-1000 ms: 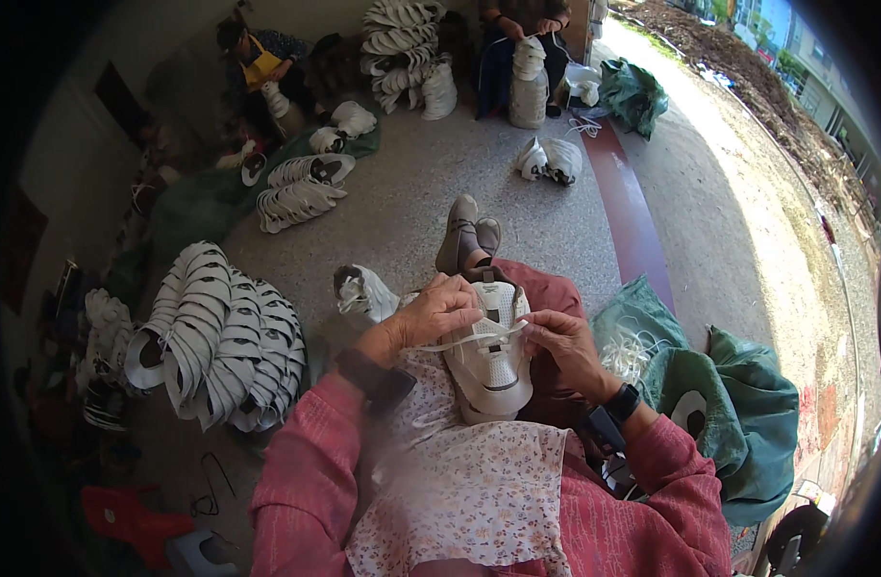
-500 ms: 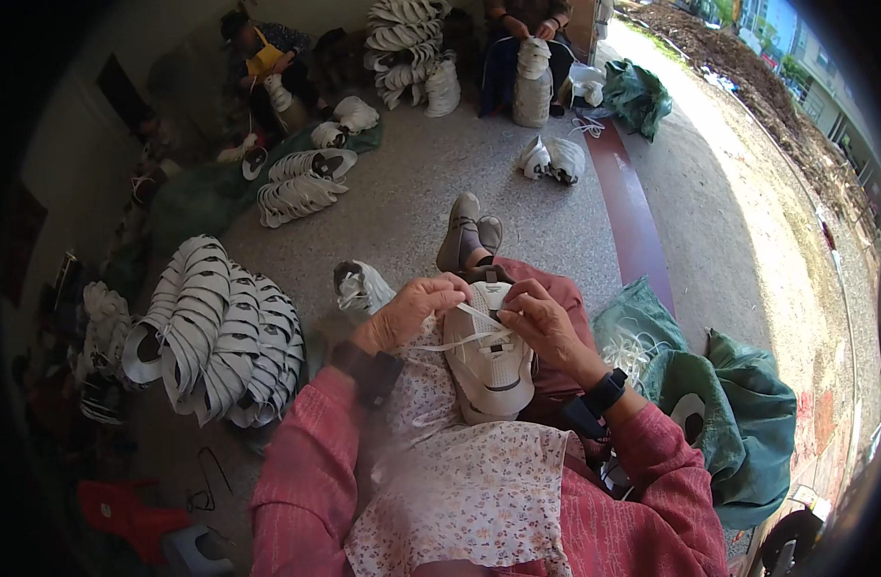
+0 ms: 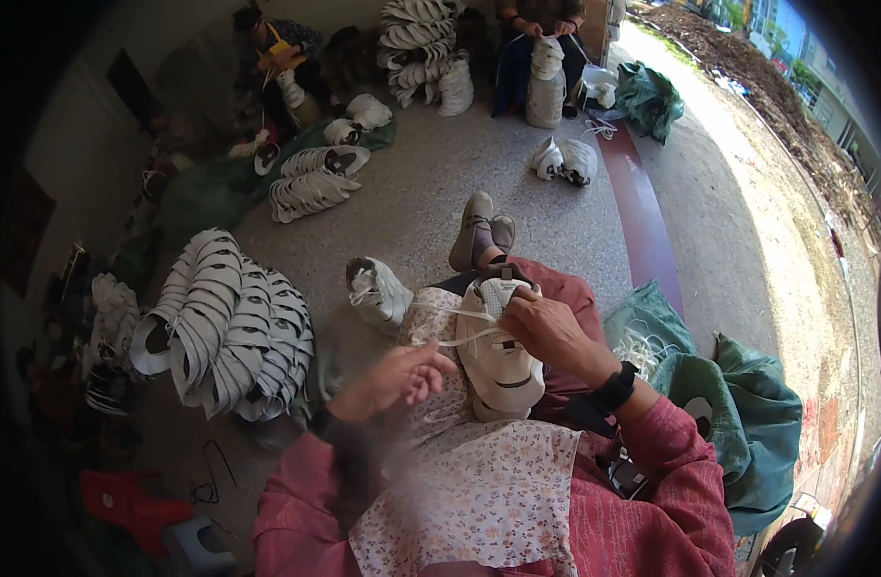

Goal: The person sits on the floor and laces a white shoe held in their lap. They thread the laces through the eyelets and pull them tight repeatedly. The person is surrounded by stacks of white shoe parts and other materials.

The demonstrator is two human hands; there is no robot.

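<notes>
A cream shoe upper (image 3: 503,370) rests across my lap, with its toe end toward me. A white shoelace (image 3: 471,338) is threaded near its opening, and a slack loop of it hangs out to the left. At the upper's opening, my right hand (image 3: 554,327) is closed, thumb and fingers pinched on the lace. My left hand (image 3: 397,380) hovers left of the upper, above the floral apron (image 3: 469,481). Its fingers are loosely bent and apart, close under the loop, and I see nothing gripped in them.
Stacked white shoe uppers (image 3: 229,327) stand on my left, and a single white upper (image 3: 378,293) lies beyond my knee. White laces (image 3: 642,351) lie by a green sack (image 3: 738,423) on my right. Two other people work at the back. A red stool (image 3: 123,505) sits lower left.
My left hand has come away from the lace, down toward me. My right hand stays at the upper's opening. The lace now forms a wider loop on the left. The view has shifted slightly.
</notes>
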